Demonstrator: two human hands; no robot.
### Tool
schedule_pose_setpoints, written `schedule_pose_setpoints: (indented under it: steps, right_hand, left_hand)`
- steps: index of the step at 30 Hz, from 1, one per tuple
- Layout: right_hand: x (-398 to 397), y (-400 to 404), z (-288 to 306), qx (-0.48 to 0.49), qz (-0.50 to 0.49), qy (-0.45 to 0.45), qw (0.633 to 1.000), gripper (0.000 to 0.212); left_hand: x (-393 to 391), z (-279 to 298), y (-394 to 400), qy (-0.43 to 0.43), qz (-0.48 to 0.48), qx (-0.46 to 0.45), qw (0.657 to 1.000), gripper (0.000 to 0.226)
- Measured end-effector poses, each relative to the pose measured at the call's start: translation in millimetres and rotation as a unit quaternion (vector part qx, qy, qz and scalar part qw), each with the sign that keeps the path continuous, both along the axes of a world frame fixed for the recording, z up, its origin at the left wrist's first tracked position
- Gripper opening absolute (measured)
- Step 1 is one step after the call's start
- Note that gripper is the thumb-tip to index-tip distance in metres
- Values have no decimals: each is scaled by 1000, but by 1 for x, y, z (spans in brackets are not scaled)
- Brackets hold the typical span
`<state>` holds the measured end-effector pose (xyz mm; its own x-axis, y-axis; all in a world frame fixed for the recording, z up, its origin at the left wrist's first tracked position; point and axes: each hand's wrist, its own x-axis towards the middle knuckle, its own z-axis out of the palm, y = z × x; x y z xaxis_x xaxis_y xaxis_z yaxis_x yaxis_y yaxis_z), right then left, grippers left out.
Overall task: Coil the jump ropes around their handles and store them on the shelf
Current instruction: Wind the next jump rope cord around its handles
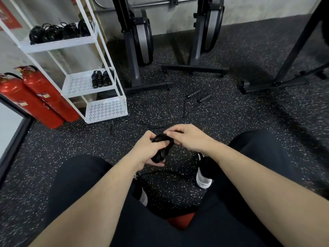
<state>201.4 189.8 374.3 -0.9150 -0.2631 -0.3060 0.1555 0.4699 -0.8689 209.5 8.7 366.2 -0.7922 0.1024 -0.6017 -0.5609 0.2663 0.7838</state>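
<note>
A: While the left hand (142, 150) curls round the black jump-rope handles (160, 152) near the middle of the scene, what is the right hand (188, 138) doing?

B: It pinches the thin black cord at the far end of the bundle, thumb and fingertips closed on it. So both hands are closed on the same rope, just above the speckled dark rubber floor (231, 113), between the person's knees.

A: Which step would you say this is?

B: Coiling, and probably late in it. Most of the cord looks wrapped round the handles already, though a short run trails on the floor near the feet; I cannot tell whether it belongs to this rope.

A: And the next move?

B: Likely tucking the last turn so it holds, then reaching far left to the white metal shelf unit (99, 68). Coiled black ropes on the top tier (57, 32) and two more on the middle tier (102, 78) sit there already.

A: Anything left afterwards?

B: Another loose black jump rope (184, 106) lies uncoiled on the floor farther off, its grey ribbed handles near the black machine base (147, 87).
</note>
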Motion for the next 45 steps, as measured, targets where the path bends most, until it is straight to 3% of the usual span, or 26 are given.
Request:
schedule_pose_setpoints:
  steps: [4,9,17,28,37,40,45]
  right_hand:
    - [1,-2,3,-1,-38,-57,998,24]
    - [6,0,6,-23,14,-77,997,39]
    - [4,5,6,-128,36,-74,988,35]
    - [4,12,14,-110,47,-65,991,40]
    - [7,11,15,-124,21,-27,992,51]
    - [6,12,18,-104,36,-8,994,50]
    - [7,21,13,-66,64,4,996,46]
  left_hand:
    - [-1,3,4,10,81,61,995,33]
    - [-3,9,5,-32,153,150,976,30]
    - [-3,26,-4,-80,132,281,947,23]
    - [1,32,0,-30,76,255,964,58]
    - [-2,35,-3,-42,113,270,955,44]
    - [-1,38,-5,-41,124,274,953,48]
    - [-3,41,-15,-35,164,300,939,31]
